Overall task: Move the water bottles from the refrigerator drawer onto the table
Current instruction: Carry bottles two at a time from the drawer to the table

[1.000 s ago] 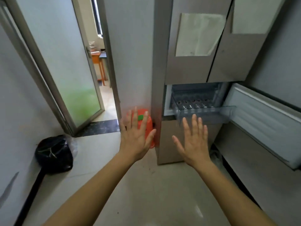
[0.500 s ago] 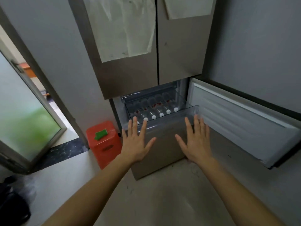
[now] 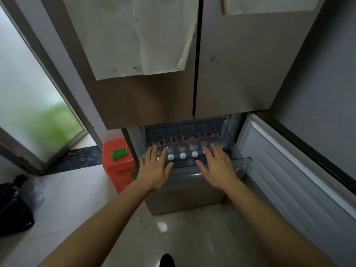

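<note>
View from a head-worn camera, looking down at a refrigerator's low drawer. At far left, a black bag [image 3: 13,207] sits on the pale floor below a frosted glass door [image 3: 32,97]. Right of these, an orange bin [image 3: 117,166] stands just beside the refrigerator [image 3: 231,74], whose upper doors are closed and carry paper sheets [image 3: 138,35].

Below those doors a clear plastic drawer [image 3: 244,162] is pulled out. The water bottles [image 3: 182,155] lie in it in a row, white caps pointing near, red labels farther in. The left hand [image 3: 155,169] hovers over the drawer's left end, fingers straight and spread, gripping nothing. The right hand [image 3: 217,168] is over the right end, fingers likewise straight and apart, also empty. Whether either hand touches a bottle cannot be told. At far right, the lower door [image 3: 289,176] stands swung open. No table is in view.

The step in hand looks like the reach for the first bottles; none appears lifted yet. Next, each hand would need to lower into the drawer, curl round a bottle's body and lift it over the near rim.
</note>
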The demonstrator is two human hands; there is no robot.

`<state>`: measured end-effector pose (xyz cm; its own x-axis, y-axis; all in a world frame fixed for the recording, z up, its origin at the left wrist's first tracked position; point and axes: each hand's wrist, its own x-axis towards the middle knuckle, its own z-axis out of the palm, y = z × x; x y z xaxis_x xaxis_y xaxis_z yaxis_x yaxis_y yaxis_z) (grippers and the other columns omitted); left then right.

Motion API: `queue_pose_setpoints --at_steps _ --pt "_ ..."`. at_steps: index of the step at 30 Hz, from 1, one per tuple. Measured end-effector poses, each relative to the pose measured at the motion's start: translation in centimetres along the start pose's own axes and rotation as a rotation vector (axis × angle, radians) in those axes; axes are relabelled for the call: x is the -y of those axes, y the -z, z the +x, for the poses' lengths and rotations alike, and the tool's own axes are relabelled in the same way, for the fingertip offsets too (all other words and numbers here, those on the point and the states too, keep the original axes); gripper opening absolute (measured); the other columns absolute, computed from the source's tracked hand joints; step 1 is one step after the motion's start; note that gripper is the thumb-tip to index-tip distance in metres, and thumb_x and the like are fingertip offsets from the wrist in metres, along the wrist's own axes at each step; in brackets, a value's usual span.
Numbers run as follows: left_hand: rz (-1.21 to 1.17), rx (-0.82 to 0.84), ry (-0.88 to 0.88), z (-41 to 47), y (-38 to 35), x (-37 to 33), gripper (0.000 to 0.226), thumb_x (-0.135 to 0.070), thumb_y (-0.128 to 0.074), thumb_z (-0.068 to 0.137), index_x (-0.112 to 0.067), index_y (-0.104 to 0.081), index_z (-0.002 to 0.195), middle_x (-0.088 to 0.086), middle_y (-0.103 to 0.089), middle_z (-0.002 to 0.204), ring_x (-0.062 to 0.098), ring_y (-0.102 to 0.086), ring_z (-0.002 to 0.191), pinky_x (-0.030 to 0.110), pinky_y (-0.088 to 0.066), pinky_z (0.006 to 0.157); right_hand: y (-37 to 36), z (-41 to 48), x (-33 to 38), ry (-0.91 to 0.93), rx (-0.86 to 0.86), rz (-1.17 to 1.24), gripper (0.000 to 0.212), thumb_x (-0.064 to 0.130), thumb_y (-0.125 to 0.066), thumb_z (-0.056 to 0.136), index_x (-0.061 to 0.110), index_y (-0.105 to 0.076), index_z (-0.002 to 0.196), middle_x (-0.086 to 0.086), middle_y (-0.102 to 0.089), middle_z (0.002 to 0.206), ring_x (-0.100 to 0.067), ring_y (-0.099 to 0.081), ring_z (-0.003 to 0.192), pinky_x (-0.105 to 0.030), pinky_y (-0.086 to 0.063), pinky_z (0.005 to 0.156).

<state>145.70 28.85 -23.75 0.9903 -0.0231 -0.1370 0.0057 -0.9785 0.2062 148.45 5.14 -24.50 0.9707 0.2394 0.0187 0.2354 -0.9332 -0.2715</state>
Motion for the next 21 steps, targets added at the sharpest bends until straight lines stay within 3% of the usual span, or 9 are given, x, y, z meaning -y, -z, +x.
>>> queue_pose_setpoints --at_steps 5,11,14,17,21 --pt "0.01 0.105 -0.023 6.5 -2.5 1.1 0.062 -0.048 -0.026 0.104 -0.021 -0.012 0.158 0.016 -0.01 0.164 0.035 -0.012 0.149 0.052 -0.022 0.117 -3.1 5.3 -1.0 -0.013 0.113 0.045 0.062 0.054 -0.038 0.101 0.021 -0.03 0.152 -0.015 -0.029 0.159 -0.032 -0.028 0.146 -0.047 -0.033 0.115" --pt "-0.006 0.337 -0.053 13.8 -6.3 3.3 0.06 -0.042 -0.035 0.102 -0.022 -0.018 0.155 0.02 -0.02 0.159 0.042 -0.023 0.143 0.055 -0.029 0.113 -6.3 11.6 -1.7 -0.062 0.316 0.147 0.045 0.037 -0.047 0.1 0.022 -0.044 0.142 -0.012 -0.051 0.14 -0.032 -0.052 0.124 -0.045 -0.047 0.099" --pt "-0.002 0.41 -0.067 16.1 -7.6 4.1 0.061 -0.04 -0.038 0.101 -0.02 -0.018 0.156 0.021 -0.025 0.157 0.041 -0.025 0.141 0.051 -0.031 0.112 -8.2 14.4 -1.6 -0.015 0.42 0.231 0.044 0.023 -0.051 0.1 0.017 -0.048 0.143 -0.014 -0.053 0.141 -0.033 -0.05 0.129 -0.044 -0.042 0.106" --pt "0.024 0.44 -0.074 17.3 -8.5 4.4 0.061 -0.04 -0.038 0.101 -0.021 -0.018 0.156 0.02 -0.028 0.155 0.041 -0.026 0.14 0.049 -0.032 0.111 -10.1 16.2 -1.7 -0.062 0.445 0.153 0.052 0.026 -0.053 0.099 0.025 -0.041 0.149 -0.015 -0.045 0.147 -0.033 -0.044 0.134 -0.043 -0.042 0.108" --pt "0.003 0.463 -0.054 18.0 -9.0 4.2 0.059 -0.04 -0.038 0.101 -0.03 -0.017 0.156 0.019 -0.035 0.151 0.039 -0.031 0.137 0.047 -0.035 0.107 -11.9 17.9 -2.7 -0.138 0.602 0.036 0.062 0.028 -0.055 0.097 0.03 -0.029 0.153 -0.014 -0.033 0.155 -0.033 -0.038 0.139 -0.042 -0.042 0.108"
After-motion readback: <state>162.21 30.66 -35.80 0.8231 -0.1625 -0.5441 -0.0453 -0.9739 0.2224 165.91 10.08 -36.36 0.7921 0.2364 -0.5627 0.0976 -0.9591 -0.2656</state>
